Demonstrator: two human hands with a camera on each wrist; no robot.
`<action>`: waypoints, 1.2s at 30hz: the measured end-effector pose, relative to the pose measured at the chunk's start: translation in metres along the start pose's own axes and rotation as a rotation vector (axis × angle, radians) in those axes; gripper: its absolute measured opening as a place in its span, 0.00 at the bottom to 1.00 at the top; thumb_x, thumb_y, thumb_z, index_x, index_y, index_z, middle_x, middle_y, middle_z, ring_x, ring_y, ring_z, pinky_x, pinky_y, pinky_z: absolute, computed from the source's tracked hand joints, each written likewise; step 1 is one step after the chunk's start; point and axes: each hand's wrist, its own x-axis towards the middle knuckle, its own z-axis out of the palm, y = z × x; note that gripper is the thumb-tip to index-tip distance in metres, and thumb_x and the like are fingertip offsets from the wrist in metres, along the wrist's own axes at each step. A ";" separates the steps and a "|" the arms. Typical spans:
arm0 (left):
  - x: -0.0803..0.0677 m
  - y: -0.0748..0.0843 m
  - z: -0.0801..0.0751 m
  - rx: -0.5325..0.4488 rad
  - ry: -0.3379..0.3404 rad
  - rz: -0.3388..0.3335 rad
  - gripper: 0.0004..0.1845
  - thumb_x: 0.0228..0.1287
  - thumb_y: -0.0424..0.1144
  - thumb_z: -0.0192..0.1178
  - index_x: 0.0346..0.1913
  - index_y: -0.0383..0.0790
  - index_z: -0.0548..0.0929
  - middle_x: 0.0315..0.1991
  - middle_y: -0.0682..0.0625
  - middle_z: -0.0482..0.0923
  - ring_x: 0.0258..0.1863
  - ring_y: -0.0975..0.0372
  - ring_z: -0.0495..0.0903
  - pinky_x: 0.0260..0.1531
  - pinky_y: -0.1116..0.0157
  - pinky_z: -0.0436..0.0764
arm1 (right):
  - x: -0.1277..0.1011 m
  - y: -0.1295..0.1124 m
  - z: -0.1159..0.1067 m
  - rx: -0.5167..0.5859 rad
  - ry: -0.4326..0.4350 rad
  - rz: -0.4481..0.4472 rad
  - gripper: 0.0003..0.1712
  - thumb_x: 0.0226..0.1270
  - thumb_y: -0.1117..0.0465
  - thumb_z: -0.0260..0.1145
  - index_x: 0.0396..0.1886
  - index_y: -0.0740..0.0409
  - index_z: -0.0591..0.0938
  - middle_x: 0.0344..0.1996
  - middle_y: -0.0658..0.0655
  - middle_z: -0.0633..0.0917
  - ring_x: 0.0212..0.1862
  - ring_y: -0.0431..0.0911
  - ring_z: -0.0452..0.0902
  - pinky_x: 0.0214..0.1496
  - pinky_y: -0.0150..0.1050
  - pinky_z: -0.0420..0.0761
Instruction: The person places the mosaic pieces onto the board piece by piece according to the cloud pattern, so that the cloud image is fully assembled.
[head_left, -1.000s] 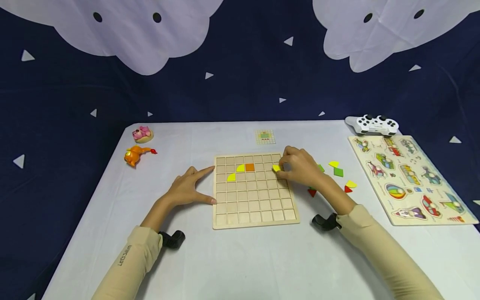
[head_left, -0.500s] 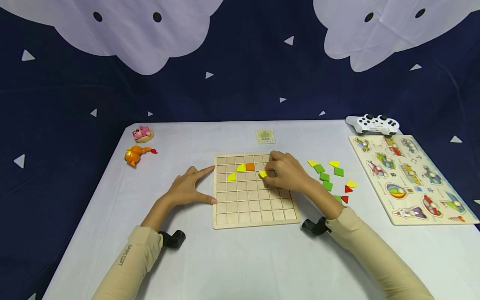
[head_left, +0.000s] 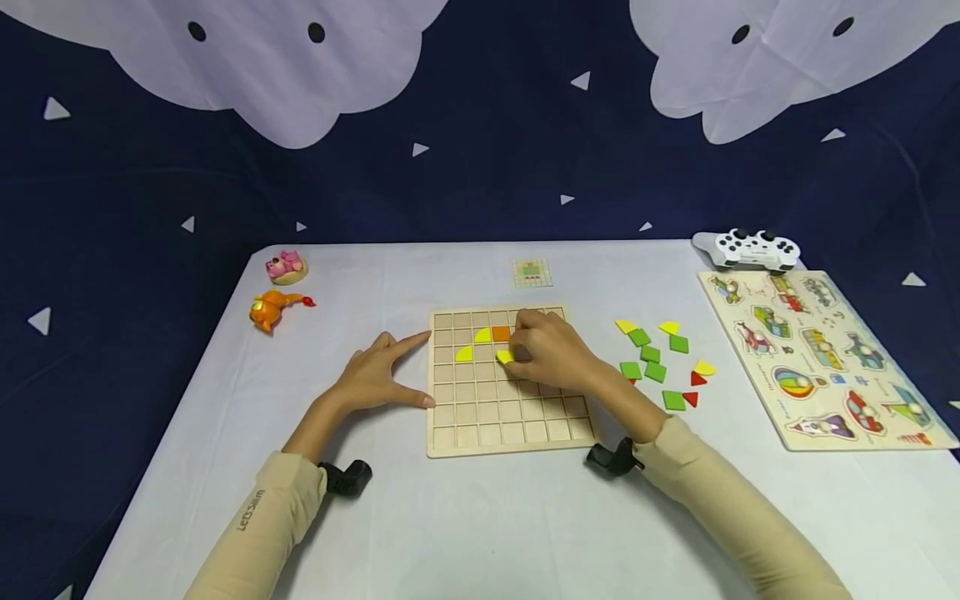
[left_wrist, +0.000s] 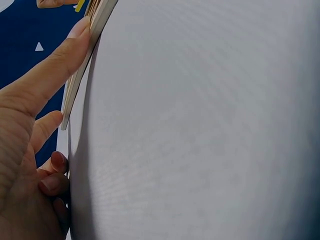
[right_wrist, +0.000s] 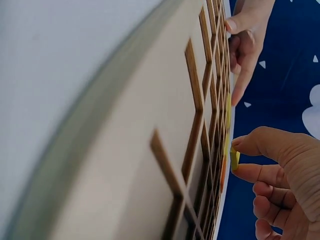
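Note:
A wooden grid board (head_left: 487,435) lies on the white table. My left hand (head_left: 367,382) rests at its left edge, straight index finger and thumb spread against the rim; the other fingers are bent under. My right hand (head_left: 553,350) pinches a yellow quarter-circle tile (head_left: 504,357) between thumb and index finger, low over the grid beside the orange square tile (head_left: 500,333). In the right wrist view the yellow tile (right_wrist: 235,158) stands on edge between the fingertips. Two other yellow quarter-circles, an upper one (head_left: 482,335) and a lower one (head_left: 464,354), sit in cells left of the orange square.
Several loose green squares (head_left: 650,354), yellow quarter-circles (head_left: 703,367) and red triangles (head_left: 697,378) lie right of the board. A small pattern card (head_left: 531,272) lies behind it. Farther right are a picture puzzle board (head_left: 761,350) and a white game controller (head_left: 752,250). A pink figurine (head_left: 284,267) and an orange one (head_left: 268,311) stand left.
My right hand has carried the yellow quarter-circle leftward across the grid, from the board's right side to near the orange square, uncovering more loose tiles. My left hand stays put.

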 end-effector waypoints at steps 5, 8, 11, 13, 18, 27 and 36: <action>0.000 0.001 0.001 -0.006 -0.006 -0.001 0.59 0.37 0.66 0.77 0.77 0.59 0.61 0.40 0.47 0.66 0.35 0.57 0.64 0.41 0.60 0.60 | 0.001 -0.005 0.004 0.006 -0.010 -0.005 0.09 0.54 0.55 0.76 0.26 0.55 0.87 0.33 0.51 0.77 0.36 0.44 0.72 0.44 0.44 0.73; 0.000 0.001 0.001 -0.005 -0.006 -0.004 0.59 0.37 0.66 0.77 0.77 0.59 0.61 0.41 0.47 0.66 0.35 0.57 0.65 0.41 0.59 0.60 | 0.002 -0.008 0.006 0.022 -0.013 -0.006 0.09 0.54 0.56 0.76 0.28 0.56 0.87 0.32 0.51 0.78 0.35 0.43 0.72 0.42 0.42 0.72; 0.000 0.001 0.002 -0.004 -0.005 -0.005 0.59 0.37 0.66 0.77 0.76 0.59 0.62 0.41 0.47 0.66 0.35 0.57 0.65 0.41 0.59 0.61 | 0.003 -0.012 0.008 0.029 -0.018 -0.011 0.09 0.54 0.57 0.76 0.29 0.57 0.88 0.33 0.51 0.78 0.34 0.43 0.72 0.40 0.40 0.70; 0.000 0.000 0.002 -0.004 -0.005 -0.005 0.59 0.37 0.66 0.77 0.76 0.59 0.62 0.41 0.48 0.67 0.35 0.57 0.65 0.41 0.59 0.61 | 0.004 -0.014 0.009 0.026 -0.020 -0.016 0.09 0.55 0.57 0.75 0.29 0.57 0.88 0.33 0.51 0.78 0.34 0.43 0.71 0.41 0.41 0.71; 0.001 0.000 0.003 0.000 -0.006 -0.010 0.59 0.36 0.66 0.77 0.76 0.59 0.62 0.41 0.47 0.67 0.34 0.57 0.65 0.40 0.60 0.61 | 0.007 -0.021 0.011 0.005 -0.023 -0.026 0.09 0.55 0.55 0.75 0.31 0.57 0.89 0.33 0.51 0.77 0.35 0.43 0.71 0.46 0.49 0.76; 0.000 0.000 0.003 0.003 -0.014 -0.018 0.59 0.38 0.66 0.77 0.77 0.59 0.61 0.42 0.47 0.67 0.34 0.57 0.65 0.40 0.60 0.61 | 0.016 -0.035 0.018 0.009 -0.030 -0.039 0.09 0.58 0.55 0.74 0.29 0.56 0.88 0.33 0.51 0.77 0.35 0.43 0.72 0.42 0.40 0.73; 0.000 0.001 0.000 -0.001 0.000 -0.009 0.59 0.38 0.65 0.77 0.76 0.58 0.62 0.42 0.47 0.67 0.34 0.56 0.66 0.41 0.60 0.61 | 0.019 -0.042 0.024 0.053 -0.020 -0.039 0.08 0.61 0.58 0.74 0.30 0.58 0.84 0.30 0.51 0.76 0.34 0.43 0.68 0.39 0.36 0.72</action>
